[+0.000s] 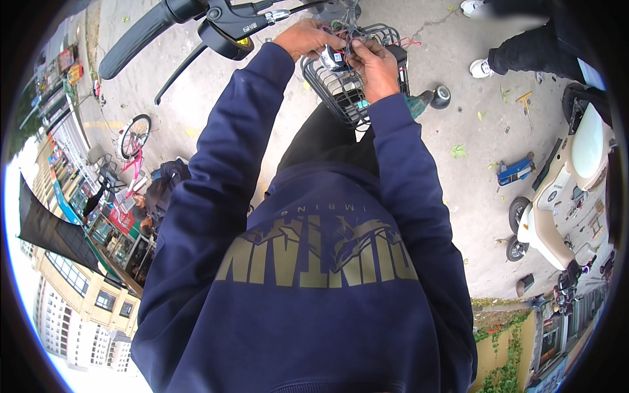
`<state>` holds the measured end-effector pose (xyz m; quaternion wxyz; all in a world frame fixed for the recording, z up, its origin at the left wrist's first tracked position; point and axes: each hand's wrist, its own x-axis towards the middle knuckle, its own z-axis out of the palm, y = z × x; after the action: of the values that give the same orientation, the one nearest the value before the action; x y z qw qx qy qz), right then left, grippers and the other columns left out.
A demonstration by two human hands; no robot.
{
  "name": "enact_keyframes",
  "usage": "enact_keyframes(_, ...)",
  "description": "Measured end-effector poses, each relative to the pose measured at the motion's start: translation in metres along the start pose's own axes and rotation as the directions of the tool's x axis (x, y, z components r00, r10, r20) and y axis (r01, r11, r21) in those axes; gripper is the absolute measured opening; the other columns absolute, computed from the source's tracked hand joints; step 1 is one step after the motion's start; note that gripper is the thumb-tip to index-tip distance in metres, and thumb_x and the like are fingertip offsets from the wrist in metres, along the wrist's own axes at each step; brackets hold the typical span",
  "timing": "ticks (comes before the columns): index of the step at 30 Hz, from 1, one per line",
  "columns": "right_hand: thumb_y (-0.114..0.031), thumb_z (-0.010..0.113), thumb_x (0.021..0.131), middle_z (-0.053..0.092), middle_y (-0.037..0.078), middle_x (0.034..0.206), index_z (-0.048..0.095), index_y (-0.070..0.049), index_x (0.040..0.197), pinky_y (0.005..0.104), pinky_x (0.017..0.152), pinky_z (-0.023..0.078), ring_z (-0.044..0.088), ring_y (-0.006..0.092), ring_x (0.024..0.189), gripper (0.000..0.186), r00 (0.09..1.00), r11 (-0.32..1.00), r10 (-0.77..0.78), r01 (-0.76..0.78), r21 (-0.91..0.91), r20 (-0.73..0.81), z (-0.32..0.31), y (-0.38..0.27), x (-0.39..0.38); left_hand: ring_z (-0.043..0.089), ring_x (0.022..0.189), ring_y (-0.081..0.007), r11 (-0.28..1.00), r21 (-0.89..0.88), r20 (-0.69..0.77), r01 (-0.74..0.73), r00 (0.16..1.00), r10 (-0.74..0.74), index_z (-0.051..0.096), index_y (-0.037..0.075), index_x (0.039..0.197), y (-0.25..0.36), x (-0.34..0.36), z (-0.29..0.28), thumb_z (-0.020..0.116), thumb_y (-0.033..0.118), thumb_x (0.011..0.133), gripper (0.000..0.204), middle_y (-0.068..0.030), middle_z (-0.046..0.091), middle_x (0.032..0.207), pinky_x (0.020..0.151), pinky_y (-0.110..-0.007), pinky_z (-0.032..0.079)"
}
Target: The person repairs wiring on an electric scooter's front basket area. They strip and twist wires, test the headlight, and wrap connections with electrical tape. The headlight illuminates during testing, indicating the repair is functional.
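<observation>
Both of my hands meet at the top of the view, over a black wire basket (316, 84) on a bike. My left hand (303, 40) is closed, its fingertips pinching thin wires (350, 31) in a tangled bundle of dark and red strands. Close beside it, my right hand (379, 71) is also closed, with thumb and finger pressed on the same wires. Just under the fingers is a small dark and silvery part (336, 57) with a pale label; its kind is unclear. The wire ends between the fingertips are too small to make out.
At upper left a black handlebar grip (141, 40) and brake lever (181, 73) jut out near my left forearm. A person's leg (524, 49) stands at upper right. Farther right are a yellow-handled tool (526, 108), a blue object (515, 170) and a cream scooter (550, 216).
</observation>
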<state>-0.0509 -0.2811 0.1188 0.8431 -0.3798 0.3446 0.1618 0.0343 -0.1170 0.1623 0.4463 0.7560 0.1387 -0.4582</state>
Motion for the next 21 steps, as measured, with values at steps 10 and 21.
enact_keyframes(10, -0.009, 0.066, 0.094, 0.067, 0.01, 0.088, 0.061, 0.004, 0.098, 0.0277, 0.07, 0.058, 0.065, 0.0138, 0.069, 0.015, 0.982, 0.955, -0.182, 0.187, -0.229, 0.042, 0.004, -0.003, 0.005, 0.049, 0.058, -0.0061, 0.996, 0.0, -0.085, -0.094, 0.992, 0.094, 0.071, 0.005, 0.103, -0.001, -0.006, 0.009, 0.078, 0.029, 0.079, 0.034, 0.0037, 0.054, 0.066, 0.055, -0.022, 0.041)
enact_keyframes(21, -0.018, 0.072, 0.082, 0.072, 0.018, 0.081, 0.068, 0.005, 0.09, 0.0359, 0.07, 0.054, 0.07, 0.0252, 0.071, 0.025, 0.904, 0.721, -0.422, 0.291, -0.629, -0.064, -0.006, 0.011, 0.023, 0.048, 0.059, -0.007, 0.985, -0.149, -0.055, -0.088, 0.995, 0.081, 0.068, 0.007, 0.085, -0.004, 0.001, 0.02, 0.075, 0.035, 0.085, 0.03, 0.0034, 0.055, 0.069, 0.053, -0.024, 0.038)
